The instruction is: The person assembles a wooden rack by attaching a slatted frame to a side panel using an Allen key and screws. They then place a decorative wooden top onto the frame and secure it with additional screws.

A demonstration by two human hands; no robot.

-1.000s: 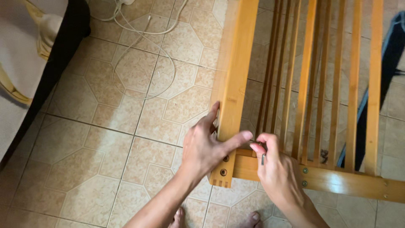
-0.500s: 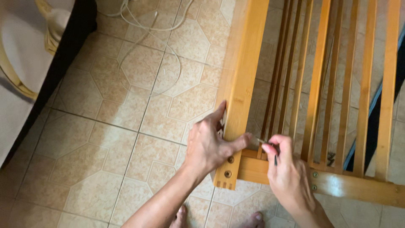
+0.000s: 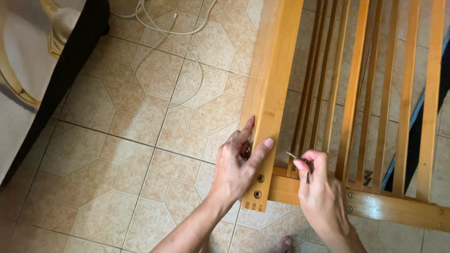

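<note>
A wooden slatted frame (image 3: 356,93) stands on the tiled floor, with a thick corner post (image 3: 274,70) and a bottom rail (image 3: 398,208). My left hand (image 3: 236,166) grips the lower end of the post, thumb across its front, just above two round bolt holes (image 3: 258,186). My right hand (image 3: 318,187) pinches a small metal hex key (image 3: 300,164) right of the post, above the rail, its short arm pointing left toward the post.
A white cable (image 3: 164,56) loops over the beige tiles at the upper left. A dark-edged piece of furniture (image 3: 56,79) runs along the left side. A dark blue strip (image 3: 412,131) lies behind the slats at right. My toes (image 3: 281,244) show below.
The view has shifted slightly. My left hand has slid a little up the post. My right hand has lifted the key a bit higher above the rail.
</note>
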